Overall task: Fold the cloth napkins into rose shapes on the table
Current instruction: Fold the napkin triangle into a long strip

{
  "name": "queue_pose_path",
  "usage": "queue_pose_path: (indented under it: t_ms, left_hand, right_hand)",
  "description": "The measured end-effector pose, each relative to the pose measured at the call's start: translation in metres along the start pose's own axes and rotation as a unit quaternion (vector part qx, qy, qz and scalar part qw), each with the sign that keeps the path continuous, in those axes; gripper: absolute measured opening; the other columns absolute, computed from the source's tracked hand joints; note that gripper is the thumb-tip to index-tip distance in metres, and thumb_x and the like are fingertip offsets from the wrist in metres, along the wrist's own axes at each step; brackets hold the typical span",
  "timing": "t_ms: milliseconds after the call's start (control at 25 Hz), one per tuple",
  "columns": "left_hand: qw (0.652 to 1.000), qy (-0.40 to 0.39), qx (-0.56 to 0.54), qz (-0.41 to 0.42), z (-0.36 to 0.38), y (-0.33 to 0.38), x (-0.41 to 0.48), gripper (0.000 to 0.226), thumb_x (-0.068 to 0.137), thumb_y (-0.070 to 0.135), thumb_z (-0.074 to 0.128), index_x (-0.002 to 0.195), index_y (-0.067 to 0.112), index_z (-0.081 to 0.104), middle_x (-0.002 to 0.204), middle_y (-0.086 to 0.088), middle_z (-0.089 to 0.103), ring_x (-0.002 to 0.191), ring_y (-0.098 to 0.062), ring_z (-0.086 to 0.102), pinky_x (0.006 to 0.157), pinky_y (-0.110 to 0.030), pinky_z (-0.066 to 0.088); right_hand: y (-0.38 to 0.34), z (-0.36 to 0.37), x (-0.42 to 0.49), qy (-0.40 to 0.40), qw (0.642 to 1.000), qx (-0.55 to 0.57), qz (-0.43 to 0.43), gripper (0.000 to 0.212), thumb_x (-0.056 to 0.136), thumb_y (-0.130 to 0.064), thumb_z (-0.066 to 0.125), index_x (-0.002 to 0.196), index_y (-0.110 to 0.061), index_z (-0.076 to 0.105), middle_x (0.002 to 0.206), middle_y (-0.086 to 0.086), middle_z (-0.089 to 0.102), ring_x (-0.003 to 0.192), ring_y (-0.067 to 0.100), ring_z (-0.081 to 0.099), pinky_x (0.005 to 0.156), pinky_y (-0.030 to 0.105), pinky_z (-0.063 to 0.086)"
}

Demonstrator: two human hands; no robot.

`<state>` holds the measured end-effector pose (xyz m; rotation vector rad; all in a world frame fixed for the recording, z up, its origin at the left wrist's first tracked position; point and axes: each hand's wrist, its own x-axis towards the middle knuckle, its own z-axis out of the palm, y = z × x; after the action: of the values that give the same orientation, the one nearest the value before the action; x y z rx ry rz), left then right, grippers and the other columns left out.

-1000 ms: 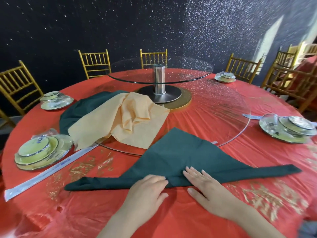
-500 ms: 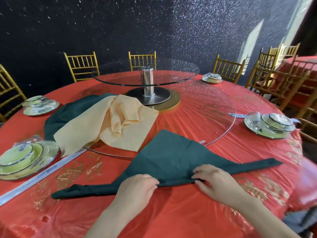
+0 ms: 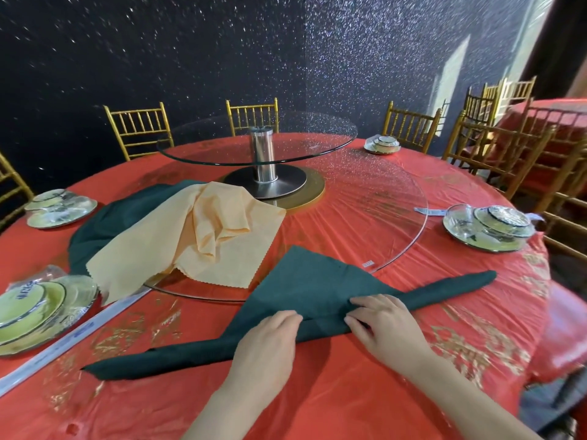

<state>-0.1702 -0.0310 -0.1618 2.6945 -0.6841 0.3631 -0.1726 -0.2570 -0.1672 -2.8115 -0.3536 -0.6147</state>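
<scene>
Green napkin (image 3: 317, 281): lies at the 6 o'clock rim of the table (image 3: 349, 392), right in front of the person. It is a triangle with its tip toward 12 and its near edge rolled into a long band.
Band ends: one tail runs out toward 8 o'clock, the other toward 2 o'clock, both flat on the red cover.
Left hand (image 3: 268, 344): palm down on the band, fingers (image 3: 286, 317) close together and curled over the top of the roll.
Right hand (image 3: 386, 328): just beside the left at 3 o'clock of it. Its fingers (image 3: 359, 322) are bent, tips dug in where the roll meets the flat cloth, and the thumb is under the near side. It grips the roll.
Gap between hands: a short stretch of roll shows.
Napkin tip: overlaps the near rim of the glass turntable (image 3: 397, 217).
Peach napkin (image 3: 203, 236): crumpled at 10 o'clock, near the tip but apart from it, draped over the turntable's edge on a second dark green cloth (image 3: 104, 227).
White paper strip (image 3: 79, 331): at 8 o'clock, close to the left tail's end.
Plates (image 3: 28, 309): stacked at 9 o'clock, well apart from the napkin.
Place setting (image 3: 489, 223): at 2 o'clock, beyond the right tail.
Open room: bare red cover from 4 to 7 o'clock, in front of and around both wrists.
</scene>
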Motion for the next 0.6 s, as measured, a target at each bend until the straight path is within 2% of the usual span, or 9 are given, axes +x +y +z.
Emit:
queue_pose_path:
  t_ms: [40,120,280,360,440,520,600]
  left_hand:
    - [0.999,-0.001,-0.002,0.04,0.006,0.007,0.001,0.03,0.084,0.021,0.053,0.111,0.021,0.067,0.115,0.008,0.066,0.1,-0.008,0.065,0.082,-0.022,0.052]
    - [0.996,-0.043,0.014,0.08,0.015,0.023,0.003,0.043,0.082,0.036,0.041,0.111,0.021,0.069,0.117,0.007,0.067,0.106,-0.005,0.063,0.087,-0.022,0.05]
    - [0.994,-0.078,0.055,0.046,0.033,0.035,0.007,0.061,0.08,0.054,0.036,0.117,0.016,0.068,0.122,0.002,0.065,0.111,-0.008,0.061,0.088,-0.029,0.051]
    - [0.993,-0.096,0.059,0.028,0.039,0.035,0.005,0.064,0.079,0.057,0.035,0.114,0.016,0.07,0.12,0.002,0.066,0.109,-0.009,0.062,0.085,-0.032,0.053]
    - [0.991,-0.12,0.054,0.021,0.04,0.033,0.003,0.063,0.083,0.057,0.033,0.115,0.016,0.069,0.121,0.001,0.065,0.111,-0.01,0.062,0.089,-0.03,0.052]
    - [0.989,-0.133,0.054,0.021,0.041,0.033,0.002,0.063,0.089,0.056,0.029,0.118,0.015,0.067,0.124,0.0,0.064,0.113,-0.011,0.06,0.1,-0.031,0.039]
    - [0.988,-0.136,0.064,0.025,0.04,0.034,0.001,0.063,0.085,0.055,0.033,0.118,0.014,0.067,0.124,-0.001,0.064,0.114,-0.012,0.06,0.098,-0.033,0.03]
  right_hand:
    - [-0.001,0.001,-0.002,-0.008,1.0,0.004,0.0,0.034,0.084,-0.043,0.044,0.076,-0.028,0.074,0.096,-0.008,0.072,0.084,0.011,0.067,0.082,0.032,0.051]
    - [-0.002,0.004,-0.007,-0.028,1.0,-0.002,0.001,0.036,0.083,-0.045,0.045,0.085,-0.025,0.074,0.104,-0.005,0.071,0.097,0.011,0.067,0.091,0.036,0.048]
    - [0.003,0.008,-0.016,-0.08,0.997,0.013,0.014,0.051,0.089,-0.055,0.036,0.114,-0.022,0.066,0.127,-0.002,0.061,0.124,0.01,0.051,0.106,0.038,0.036]
    - [0.007,0.006,-0.019,-0.116,0.993,0.014,0.011,0.067,0.092,-0.064,0.017,0.134,-0.024,0.051,0.143,-0.004,0.044,0.136,0.008,0.033,0.113,0.035,0.02]
    - [0.012,0.0,-0.023,-0.153,0.988,-0.01,0.006,0.076,0.085,-0.071,-0.001,0.145,-0.035,0.028,0.153,-0.011,0.017,0.142,0.004,0.007,0.117,0.033,0.005]
    - [0.021,-0.011,-0.025,-0.209,0.977,-0.031,0.026,0.079,0.074,-0.076,-0.013,0.145,-0.047,0.008,0.15,-0.016,-0.008,0.141,0.004,-0.012,0.114,0.03,-0.011]
    - [0.031,-0.02,-0.024,-0.227,0.972,-0.043,0.049,0.081,0.068,-0.078,-0.021,0.142,-0.053,-0.001,0.148,-0.015,-0.014,0.141,0.006,-0.016,0.111,0.031,-0.017]
